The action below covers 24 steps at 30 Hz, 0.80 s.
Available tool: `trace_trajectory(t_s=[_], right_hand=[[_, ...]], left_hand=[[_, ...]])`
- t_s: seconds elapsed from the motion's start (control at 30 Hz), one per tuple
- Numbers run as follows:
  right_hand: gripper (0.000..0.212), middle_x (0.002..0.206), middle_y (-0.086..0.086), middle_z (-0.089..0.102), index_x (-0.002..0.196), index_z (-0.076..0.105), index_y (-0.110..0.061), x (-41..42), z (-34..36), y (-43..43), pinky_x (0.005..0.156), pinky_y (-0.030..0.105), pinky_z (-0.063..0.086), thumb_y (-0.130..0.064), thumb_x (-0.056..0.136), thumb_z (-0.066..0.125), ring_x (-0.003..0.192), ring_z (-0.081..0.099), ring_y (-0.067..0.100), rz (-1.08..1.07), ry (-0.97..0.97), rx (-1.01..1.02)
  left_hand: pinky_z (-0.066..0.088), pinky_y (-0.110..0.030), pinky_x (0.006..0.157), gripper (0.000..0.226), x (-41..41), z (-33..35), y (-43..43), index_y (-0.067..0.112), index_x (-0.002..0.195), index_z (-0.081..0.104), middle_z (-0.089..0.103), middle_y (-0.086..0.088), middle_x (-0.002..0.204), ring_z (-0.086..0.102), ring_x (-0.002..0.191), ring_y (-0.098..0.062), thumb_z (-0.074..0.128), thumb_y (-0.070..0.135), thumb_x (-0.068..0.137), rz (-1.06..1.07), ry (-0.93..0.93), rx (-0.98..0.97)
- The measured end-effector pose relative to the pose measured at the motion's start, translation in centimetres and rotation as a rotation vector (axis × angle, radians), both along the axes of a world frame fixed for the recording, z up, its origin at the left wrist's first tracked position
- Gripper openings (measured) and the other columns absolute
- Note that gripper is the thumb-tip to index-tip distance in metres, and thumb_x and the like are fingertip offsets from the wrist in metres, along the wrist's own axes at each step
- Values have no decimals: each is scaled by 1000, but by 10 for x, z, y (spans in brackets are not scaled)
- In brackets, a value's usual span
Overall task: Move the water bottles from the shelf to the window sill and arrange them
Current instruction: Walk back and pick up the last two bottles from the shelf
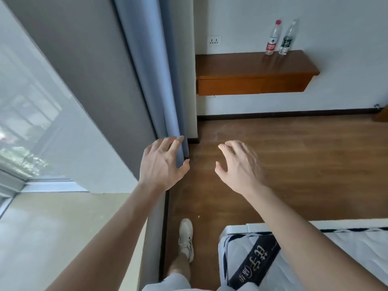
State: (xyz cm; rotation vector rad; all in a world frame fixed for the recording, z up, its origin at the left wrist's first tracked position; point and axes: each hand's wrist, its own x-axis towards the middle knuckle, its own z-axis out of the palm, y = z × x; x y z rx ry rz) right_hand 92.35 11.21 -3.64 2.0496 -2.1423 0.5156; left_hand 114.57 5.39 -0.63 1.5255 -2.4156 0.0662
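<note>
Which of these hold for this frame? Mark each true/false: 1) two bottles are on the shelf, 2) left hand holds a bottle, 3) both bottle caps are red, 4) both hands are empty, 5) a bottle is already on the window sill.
1) Two water bottles stand on the wooden shelf: true.
2) The left hand holds a bottle: false, it is open and empty, in front of the curtain.
3) Both caps are red: false, only the left bottle has a red cap; the right bottle has a clear one.
4) Both hands are empty: true, the right hand too.
5) A bottle is on the window sill: false, none visible there.
</note>
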Motion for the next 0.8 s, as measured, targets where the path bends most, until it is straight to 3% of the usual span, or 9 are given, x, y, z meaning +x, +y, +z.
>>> trace_trajectory(t_s=[0.13, 0.27, 0.4, 0.7, 0.8], right_hand=[[40, 120, 7, 62, 118, 64, -16, -20, -2, -61, 95, 41, 48, -39, 85, 60, 111, 59, 27, -77, 10, 1], [43, 124, 7, 62, 123, 61, -17, -43, 3, -129, 99, 40, 48, -42, 88, 56, 114, 58, 26, -139, 38, 31], [46, 128, 8, 62, 127, 61, -17, -64, 12, -185, 104, 41, 48, -43, 89, 58, 119, 58, 26, -220, 37, 72], [46, 132, 7, 62, 129, 62, -19, -119, 25, -243, 107, 41, 46, -42, 89, 63, 125, 56, 25, -373, 32, 124], [44, 131, 6, 62, 128, 62, -19, -147, 19, -255, 107, 39, 44, -41, 90, 62, 125, 56, 24, -407, 31, 102]], left_hand=[[45, -42, 96, 66, -25, 2, -78, 26, 141, 47, 57, 3, 135, 53, 122, -26, 45, 57, 83, -51, -1, 3], [47, -46, 98, 65, -53, 3, -162, 23, 139, 49, 58, 0, 133, 53, 124, -28, 47, 56, 84, -118, -8, 30], [46, -47, 102, 68, -81, 4, -233, 25, 140, 46, 58, 1, 133, 51, 127, -26, 33, 60, 84, -179, -35, 59], [34, -45, 116, 66, -171, -2, -324, 34, 148, 32, 42, 5, 152, 39, 140, -20, 42, 65, 91, -304, -61, 108], [38, -46, 114, 67, -205, -6, -349, 34, 146, 35, 45, 6, 149, 42, 137, -19, 42, 68, 89, -350, -49, 109]])
